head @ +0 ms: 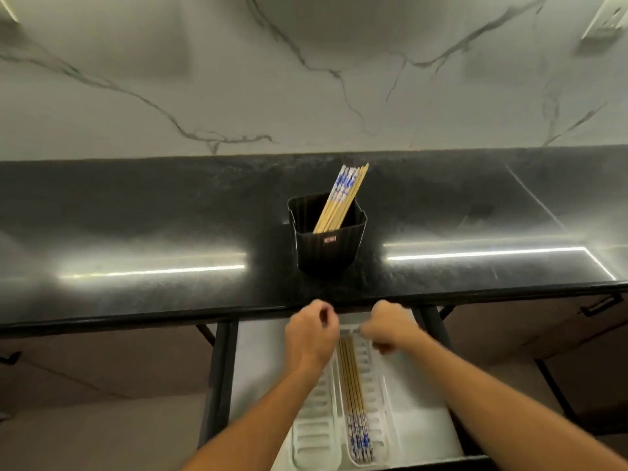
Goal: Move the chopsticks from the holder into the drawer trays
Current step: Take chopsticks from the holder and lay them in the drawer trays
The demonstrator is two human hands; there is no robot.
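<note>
A glossy black tabletop (pixel 136 232) runs across the view, catching long streaks of light, with a white marble-veined wall (pixel 306 73) behind it. On it stands a black ribbed holder (pixel 328 246) with a bunch of chopsticks (pixel 341 198) leaning up and to the right. Below the front edge, an open drawer (pixel 258 351) holds white slotted trays (pixel 309 433); more chopsticks (pixel 353 396) lie lengthwise in the middle tray. The left hand (pixel 311 334) and right hand (pixel 390 329) hover over the far end of the trays, both curled loosely closed; motion blur makes it hard to tell whether either pinches anything.
</note>
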